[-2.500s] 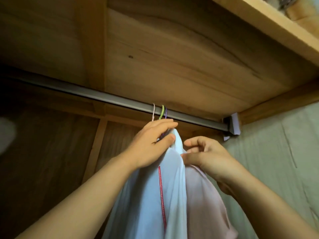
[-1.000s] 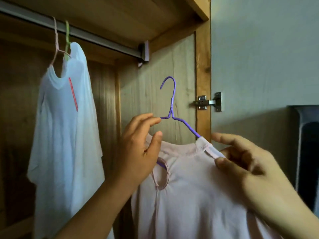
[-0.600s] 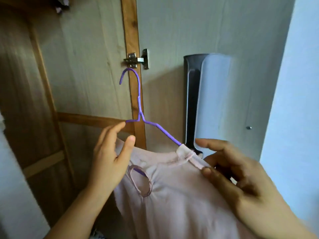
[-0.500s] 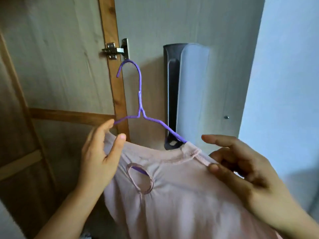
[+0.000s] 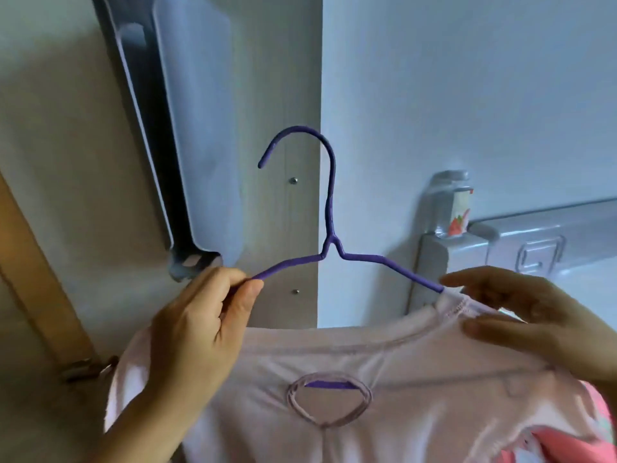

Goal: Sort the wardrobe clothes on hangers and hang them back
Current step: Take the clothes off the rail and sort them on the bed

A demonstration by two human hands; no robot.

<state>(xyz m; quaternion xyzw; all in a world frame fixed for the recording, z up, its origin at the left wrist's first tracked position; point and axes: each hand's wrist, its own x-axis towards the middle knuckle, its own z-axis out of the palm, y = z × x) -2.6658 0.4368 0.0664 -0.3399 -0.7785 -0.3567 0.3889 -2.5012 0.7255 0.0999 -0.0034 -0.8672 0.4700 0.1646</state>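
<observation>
My left hand (image 5: 197, 332) pinches the left arm of the purple hanger (image 5: 329, 228) between thumb and curled fingers, hook upright and free. My right hand (image 5: 531, 325) pinches the neckline of the pale pink garment (image 5: 400, 396) at the hanger's right arm, thumb beneath and fingers above. The garment drapes on the hanger in front of me; the hanger's lower bar shows through a keyhole opening (image 5: 329, 401). Behind: a grey-and-white panel (image 5: 197, 128) on the wall.
</observation>
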